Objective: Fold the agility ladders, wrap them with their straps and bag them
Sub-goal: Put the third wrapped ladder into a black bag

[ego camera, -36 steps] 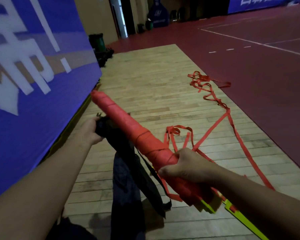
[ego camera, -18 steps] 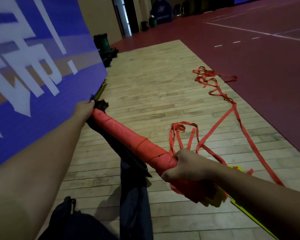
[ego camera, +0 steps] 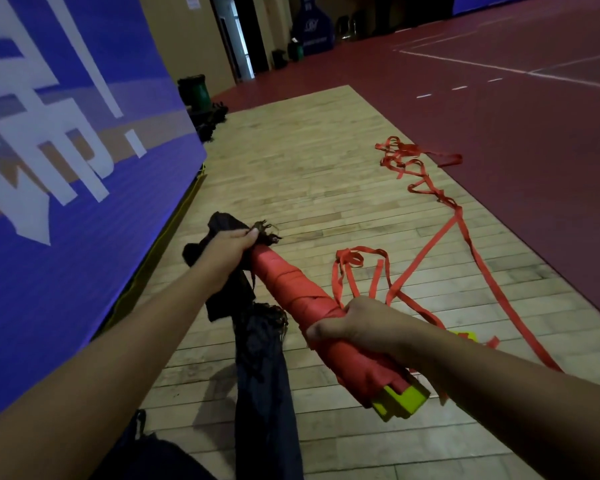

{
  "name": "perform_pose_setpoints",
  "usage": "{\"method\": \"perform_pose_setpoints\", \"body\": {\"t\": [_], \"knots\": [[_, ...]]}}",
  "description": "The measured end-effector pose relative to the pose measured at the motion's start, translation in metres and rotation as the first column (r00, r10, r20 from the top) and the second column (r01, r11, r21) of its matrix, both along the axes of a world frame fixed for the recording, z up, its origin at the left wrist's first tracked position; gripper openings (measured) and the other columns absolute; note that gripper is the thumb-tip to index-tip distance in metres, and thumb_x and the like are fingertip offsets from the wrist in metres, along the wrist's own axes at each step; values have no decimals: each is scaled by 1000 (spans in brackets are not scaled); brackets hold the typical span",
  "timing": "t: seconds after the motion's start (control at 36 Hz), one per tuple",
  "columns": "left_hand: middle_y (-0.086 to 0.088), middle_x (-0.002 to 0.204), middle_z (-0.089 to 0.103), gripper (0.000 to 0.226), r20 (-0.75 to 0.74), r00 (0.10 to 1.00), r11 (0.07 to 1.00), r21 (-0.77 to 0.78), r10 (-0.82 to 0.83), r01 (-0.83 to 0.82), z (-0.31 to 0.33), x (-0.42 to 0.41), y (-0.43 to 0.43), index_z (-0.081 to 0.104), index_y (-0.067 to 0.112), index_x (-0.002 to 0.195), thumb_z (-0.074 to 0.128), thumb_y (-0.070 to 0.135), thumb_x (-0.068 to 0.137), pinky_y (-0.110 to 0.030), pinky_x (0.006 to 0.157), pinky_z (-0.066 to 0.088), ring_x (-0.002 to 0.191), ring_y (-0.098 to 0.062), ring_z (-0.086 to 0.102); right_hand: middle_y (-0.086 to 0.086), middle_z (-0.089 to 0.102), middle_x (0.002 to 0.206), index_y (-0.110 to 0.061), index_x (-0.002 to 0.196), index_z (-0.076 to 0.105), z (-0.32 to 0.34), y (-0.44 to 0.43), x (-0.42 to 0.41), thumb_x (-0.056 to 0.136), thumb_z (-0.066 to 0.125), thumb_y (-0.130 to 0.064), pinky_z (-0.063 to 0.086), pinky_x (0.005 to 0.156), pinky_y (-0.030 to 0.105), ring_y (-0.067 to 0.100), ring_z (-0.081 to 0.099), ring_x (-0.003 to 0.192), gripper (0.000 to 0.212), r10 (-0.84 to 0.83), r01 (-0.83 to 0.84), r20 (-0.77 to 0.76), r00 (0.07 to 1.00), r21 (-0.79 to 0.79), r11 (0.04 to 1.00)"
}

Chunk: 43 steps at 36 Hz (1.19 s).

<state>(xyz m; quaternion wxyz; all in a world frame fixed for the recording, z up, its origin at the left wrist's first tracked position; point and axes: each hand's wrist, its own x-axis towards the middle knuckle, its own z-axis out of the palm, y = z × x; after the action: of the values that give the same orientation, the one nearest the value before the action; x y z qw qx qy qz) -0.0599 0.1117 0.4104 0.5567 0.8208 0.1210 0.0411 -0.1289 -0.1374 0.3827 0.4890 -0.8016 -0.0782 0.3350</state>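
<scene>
**Ladder bundle at bag mouth**

Big blue printed banner (ego camera: 66, 168) runs along left. Pale wooden plank floor (ego camera: 309, 168) has loose red fabric strap (ego camera: 459, 216) trailing far right. Long black fabric bag (ego camera: 264, 375) hangs centre. Red strap-wrapped ladder bundle (ego camera: 291, 282) w/ yellow-green rung ends is held mid-air, centre. R hand (ego camera: 354, 327) clenches its near end. L hand (ego camera: 227, 247) pinches bag mouth at its far tip.

Big blue banner (ego camera: 66, 174) with white lettering (ego camera: 25, 140) fills the whole left side of the frame, with a thin yellow edge (ego camera: 187, 199) along its foot. Pale wooden floor (ego camera: 309, 174) runs up the middle, and dark red court flooring (ego camera: 516, 150) with white lines (ego camera: 465, 64) takes the right and top. At the far end of the banner there's a green bin (ego camera: 196, 90) with a dark pile (ego camera: 210, 121) just in front of it. Upper middle: tan wall (ego camera: 184, 39), open doorway (ego camera: 239, 36), blue stand (ego camera: 312, 29), too dim to read.
</scene>
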Motion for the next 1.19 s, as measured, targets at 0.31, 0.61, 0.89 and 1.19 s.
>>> {"method": "perform_pose_setpoints", "body": {"t": [0.31,0.61,0.89,1.19], "knots": [[-16,135,63,41,-143,990,694,-713,-4,-100,-16,-47,-31,61,6,133,53,27,99,-35,96,49,121,-26,61,13,62,56,-2,84,53,25,11,-2,102,50,-5,47,45,14,8,57,36,19,-19,179,-349,937,434,883],[-21,118,71,36,-91,989,553,-833,-114,-13,5,-79,-59,67,5,115,42,27,103,-41,77,62,97,-31,74,15,70,73,-5,117,59,14,12,12,79,79,-27,58,49,32,23,66,52,48,-222,475,-515,828,433,766],[-21,119,70,40,-168,956,553,-833,-239,-9,-6,-86,-75,61,4,129,46,26,101,-39,72,62,99,-32,73,18,74,78,-3,115,57,4,7,7,91,72,-30,61,50,34,27,69,58,39,-276,538,-526,804,447,715],[-24,112,71,41,-161,947,483,-876,-279,-6,-20,-85,-77,63,1,124,53,23,91,-44,86,60,97,-34,72,24,70,120,-3,127,65,0,5,16,81,79,-43,61,74,38,32,71,99,62,-281,569,-532,799,515,641]]}}
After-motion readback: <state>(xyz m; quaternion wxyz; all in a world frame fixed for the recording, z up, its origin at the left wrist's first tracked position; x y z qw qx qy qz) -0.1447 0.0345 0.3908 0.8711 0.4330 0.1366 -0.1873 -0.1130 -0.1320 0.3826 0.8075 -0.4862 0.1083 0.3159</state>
